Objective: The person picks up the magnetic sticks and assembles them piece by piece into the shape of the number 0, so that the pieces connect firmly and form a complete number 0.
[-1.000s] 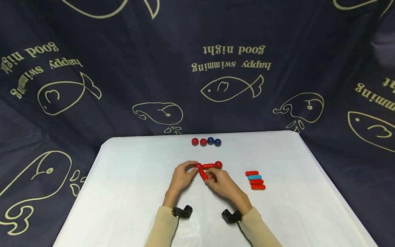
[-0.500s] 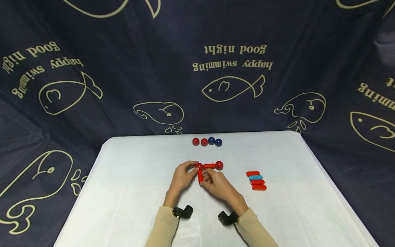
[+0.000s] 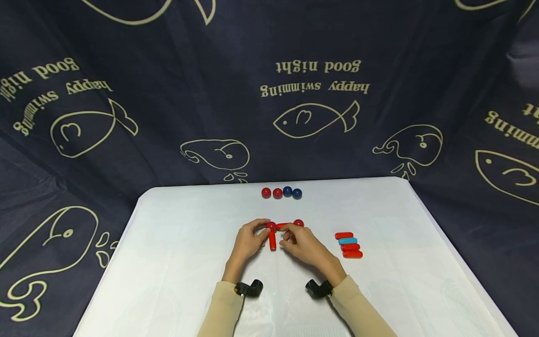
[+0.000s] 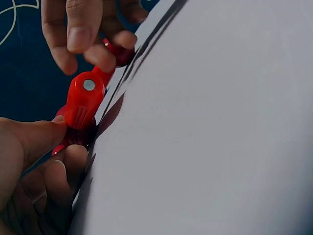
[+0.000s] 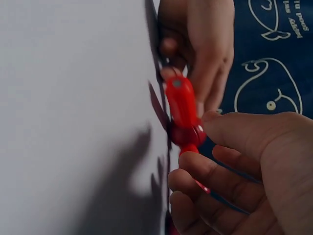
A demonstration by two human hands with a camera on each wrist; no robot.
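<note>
My left hand (image 3: 248, 241) pinches a red ball (image 3: 271, 227) between thumb and fingers. One red rod (image 3: 273, 241) is joined to that ball and points toward me; its end shows a round silvery spot in the left wrist view. A second red rod (image 3: 284, 226) runs rightward from the same ball to another red ball (image 3: 298, 223), which is partly covered by my right hand. That right hand (image 3: 307, 245) is at the second rod, its index fingertip at or against it. In the right wrist view, thumb and fingers (image 5: 195, 164) stand apart with nothing pinched between them.
A row of two red balls (image 3: 277, 193) and two blue balls (image 3: 292, 192) lies near the far edge of the white table (image 3: 189, 262). To the right, several loose rods, red (image 3: 350, 247) and one light blue (image 3: 347, 241), lie stacked side by side. A dark printed cloth (image 3: 252, 93) hangs behind.
The near rod has swung from slanting rightward to pointing straight toward me. My right hand has let go of it and moved right and up to the other rod. The left hand stays put.
</note>
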